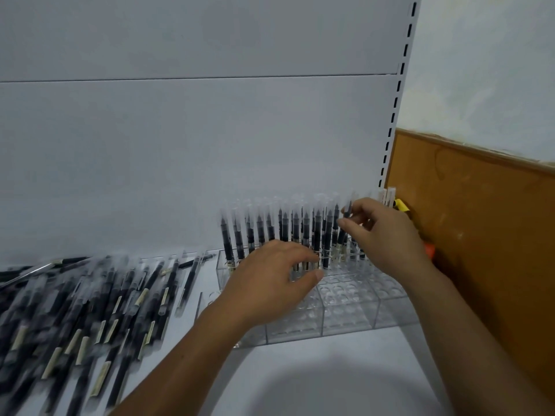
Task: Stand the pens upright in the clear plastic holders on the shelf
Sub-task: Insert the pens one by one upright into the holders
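Observation:
A clear plastic holder [345, 319] with round slots stands on the white shelf. Several black pens [261, 232] with clear caps stand upright in its back rows. My right hand [384, 235] reaches over the holder at the right and pinches the top of one upright pen [347, 211] between thumb and fingers. My left hand [273, 277] hovers over the holder's middle, fingers curled among the pens' lower barrels; whether it holds one is unclear. A blurred pile of loose black pens [90, 301] lies flat on the shelf at the left.
The white shelf back panel [180, 145] rises behind the holder, with a slotted upright [396, 94] at its right edge. A brown board [480, 235] stands to the right. Yellow and orange items [402, 205] stick out by it. Bare shelf surface [300, 379] lies in front.

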`<state>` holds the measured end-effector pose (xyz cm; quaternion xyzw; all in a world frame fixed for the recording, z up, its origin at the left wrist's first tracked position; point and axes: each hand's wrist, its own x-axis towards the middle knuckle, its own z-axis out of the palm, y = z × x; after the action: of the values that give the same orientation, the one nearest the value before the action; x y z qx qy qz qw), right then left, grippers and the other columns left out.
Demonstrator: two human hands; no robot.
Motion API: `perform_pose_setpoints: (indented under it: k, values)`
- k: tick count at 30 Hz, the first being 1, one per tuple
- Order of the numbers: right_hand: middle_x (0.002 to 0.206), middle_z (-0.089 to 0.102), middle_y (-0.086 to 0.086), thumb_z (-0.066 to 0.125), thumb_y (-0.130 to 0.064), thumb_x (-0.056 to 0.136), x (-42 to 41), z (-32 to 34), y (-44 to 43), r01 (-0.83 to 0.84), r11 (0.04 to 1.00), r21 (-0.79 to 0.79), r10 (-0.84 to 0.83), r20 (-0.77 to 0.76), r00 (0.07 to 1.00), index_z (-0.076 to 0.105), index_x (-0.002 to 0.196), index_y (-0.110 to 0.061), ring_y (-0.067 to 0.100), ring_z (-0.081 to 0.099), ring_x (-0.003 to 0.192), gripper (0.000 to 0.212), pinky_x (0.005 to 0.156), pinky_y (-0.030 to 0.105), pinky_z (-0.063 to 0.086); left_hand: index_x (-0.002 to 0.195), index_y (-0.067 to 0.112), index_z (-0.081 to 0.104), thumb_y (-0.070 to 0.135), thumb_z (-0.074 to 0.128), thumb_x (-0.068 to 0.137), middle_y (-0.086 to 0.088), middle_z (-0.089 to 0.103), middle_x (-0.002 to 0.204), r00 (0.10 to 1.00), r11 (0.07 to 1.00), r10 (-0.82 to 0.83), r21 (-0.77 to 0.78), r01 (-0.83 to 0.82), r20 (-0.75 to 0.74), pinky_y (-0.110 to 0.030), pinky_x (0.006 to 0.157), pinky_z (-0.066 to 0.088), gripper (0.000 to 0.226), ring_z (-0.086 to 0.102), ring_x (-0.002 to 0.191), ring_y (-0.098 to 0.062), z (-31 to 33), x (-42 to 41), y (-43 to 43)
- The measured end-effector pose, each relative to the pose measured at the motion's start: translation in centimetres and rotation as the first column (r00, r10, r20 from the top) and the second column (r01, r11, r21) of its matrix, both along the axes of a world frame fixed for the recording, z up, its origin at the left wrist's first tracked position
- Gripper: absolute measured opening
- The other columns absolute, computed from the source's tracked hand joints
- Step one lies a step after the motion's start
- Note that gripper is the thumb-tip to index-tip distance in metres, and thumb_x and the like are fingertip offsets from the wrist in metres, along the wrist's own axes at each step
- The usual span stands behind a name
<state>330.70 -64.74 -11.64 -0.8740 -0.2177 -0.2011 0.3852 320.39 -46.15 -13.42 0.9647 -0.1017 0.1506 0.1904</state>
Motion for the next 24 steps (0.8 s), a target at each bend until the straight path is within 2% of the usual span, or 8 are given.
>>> perform_pose_setpoints:
  k: [3, 7, 10, 12, 14, 16, 21, 24]
  values:
    - [0.082, 0.063, -0.013, 0.069, -0.036, 0.088, 0.2, -0.5, 0.3, -0.015, 0.991, -0.134, 0.007, -0.058, 0.998, 0.06, 0.095, -0.024, 0.01, 0.058, 0.074, 0.017, 0.065, 0.031, 0.047, 0.125, 0.041, 0.057, 0.061, 0.042, 0.092, 0.026, 0.054, 0.129, 1.0, 1.0, -0.005, -0.01, 0.005, 0.001, -0.024, 0.096, 0.034, 0.041, 0.042, 0.119, 0.003, 0.0, 0.1, 0.0]
    - [0.077, 0.061, -0.013, 0.07, -0.039, 0.087, 0.0, -0.3, 0.3, 0.022, 0.983, -0.184, -0.035, -0.067, 0.997, 0.056, 0.086, -0.028, 0.009, 0.055, 0.072, 0.018, 0.059, 0.027, 0.039, 0.12, 0.041, 0.061, 0.058, 0.047, 0.092, 0.026, 0.057, 0.124, 1.0, 0.994, 0.006, -0.107, -0.008, -0.017, -0.028, 0.097, 0.04, 0.035, 0.046, 0.116, 0.004, 0.3, 0.1, 0.0]
    - [0.083, 0.065, -0.009, 0.067, -0.041, 0.088, -0.6, 0.2, 0.5, 0.041, 0.972, -0.231, -0.059, -0.072, 0.996, 0.057, 0.09, -0.027, 0.013, 0.058, 0.074, 0.018, 0.061, 0.029, 0.043, 0.115, 0.042, 0.063, 0.051, 0.053, 0.093, 0.028, 0.06, 0.113, 1.0, 0.965, -0.005, -0.262, -0.002, -0.028, -0.026, 0.093, 0.046, 0.026, 0.053, 0.105, 0.008, 0.6, 0.0, 0.0]
    - [0.092, 0.068, -0.006, 0.064, -0.045, 0.089, -1.1, 0.6, 0.5, 0.052, 0.958, -0.282, -0.079, -0.084, 0.993, 0.061, 0.102, -0.025, 0.013, 0.059, 0.077, 0.024, 0.065, 0.03, 0.048, 0.111, 0.042, 0.066, 0.043, 0.057, 0.093, 0.026, 0.065, 0.104, 0.999, 0.907, -0.033, -0.42, 0.022, -0.017, -0.023, 0.086, 0.049, 0.02, 0.058, 0.097, 0.008, 0.9, -0.1, -0.1]
    - [0.096, 0.068, -0.007, 0.062, -0.052, 0.088, -1.6, 1.0, 0.1, 0.056, 0.947, -0.316, -0.095, -0.109, 0.99, 0.062, 0.112, -0.026, 0.013, 0.06, 0.08, 0.036, 0.07, 0.032, 0.052, 0.107, 0.044, 0.067, 0.038, 0.059, 0.093, 0.025, 0.068, 0.101, 0.999, 0.845, -0.051, -0.532, 0.05, 0.012, -0.021, 0.082, 0.05, 0.017, 0.062, 0.094, 0.006, 1.4, -0.3, -0.1]
    - [0.094, 0.068, -0.009, 0.06, -0.057, 0.087, -2.1, 1.4, -0.5, 0.073, 0.939, -0.335, -0.117, -0.112, 0.987, 0.062, 0.112, -0.028, 0.012, 0.061, 0.083, 0.039, 0.072, 0.032, 0.053, 0.104, 0.047, 0.067, 0.036, 0.06, 0.093, 0.023, 0.07, 0.102, 0.997, 0.801, -0.06, -0.594, 0.076, 0.046, -0.021, 0.083, 0.052, 0.017, 0.065, 0.096, 0.003, 1.9, -0.4, 0.0]
    - [0.09, 0.067, -0.013, 0.056, -0.056, 0.09, -3.9, 2.7, -0.4, 0.051, 0.924, -0.378, -0.084, -0.07, 0.994, 0.065, 0.102, -0.033, 0.007, 0.059, 0.082, 0.028, 0.072, 0.032, 0.055, 0.103, 0.042, 0.069, 0.034, 0.061, 0.093, 0.023, 0.071, 0.098, 0.997, 0.806, -0.036, -0.587, 0.067, 0.066, -0.02, 0.083, 0.052, 0.015, 0.066, 0.093, 0.002, 3.6, -1.3, 1.3]
    - [0.088, 0.065, -0.016, 0.055, -0.054, 0.091, -5.6, 3.5, 2.4, -0.095, 0.915, -0.392, 0.061, -0.096, 0.993, 0.065, 0.101, -0.034, 0.005, 0.059, 0.08, 0.025, 0.073, 0.03, 0.054, 0.102, 0.042, 0.068, 0.043, 0.06, 0.091, 0.026, 0.069, 0.091, 0.992, 0.887, 0.119, -0.454, -0.087, 0.043, -0.018, 0.078, 0.051, 0.013, 0.063, 0.085, 0.008, 4.4, -3.2, 4.3]
